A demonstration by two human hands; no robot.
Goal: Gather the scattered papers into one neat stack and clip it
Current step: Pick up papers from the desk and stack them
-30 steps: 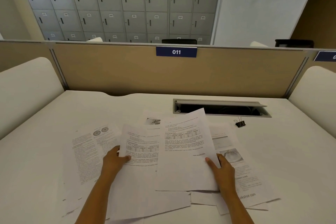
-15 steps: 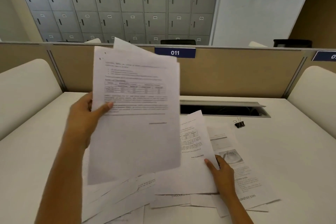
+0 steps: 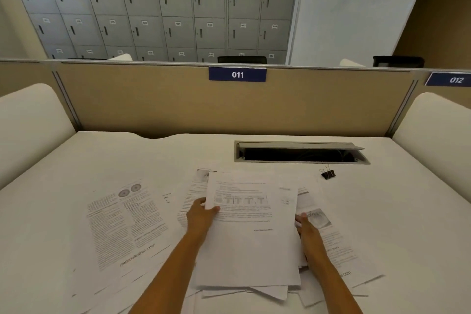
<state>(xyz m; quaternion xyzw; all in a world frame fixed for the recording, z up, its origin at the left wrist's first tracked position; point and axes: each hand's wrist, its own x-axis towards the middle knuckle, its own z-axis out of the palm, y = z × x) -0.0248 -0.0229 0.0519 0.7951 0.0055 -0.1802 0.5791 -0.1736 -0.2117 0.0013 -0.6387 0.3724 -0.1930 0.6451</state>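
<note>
White worktop (image 3: pixel 76 160) below a beige partition (image 3: pixel 153 102) carries everything. The left hand (image 3: pixel 201 216) pinches the top sheet (image 3: pixel 252 237) of the central pile at its left edge, thumb on top. The right hand (image 3: pixel 307 231) sits at the pile's right edge, its fingers hidden, so its grip cannot be told. Loose sheets (image 3: pixel 125 224) lie spread to the left. The binder clip (image 3: pixel 328 174) rests apart from the papers, near the cable tray (image 3: pixel 300 153).

Worktop (image 3: pixel 397 216): bare surface on the right, from the spread papers (image 3: pixel 122 224) to the right side panel (image 3: pixel 438 132). The binder clip (image 3: pixel 328 174) stands alone there, just in front of the open cable well (image 3: pixel 298 155), with room above and to its right. Loose sheets cover the centre and left. The partition (image 3: pixel 178 107) closes the rear; the left side panel (image 3: pixel 28 130) closes the left.
</note>
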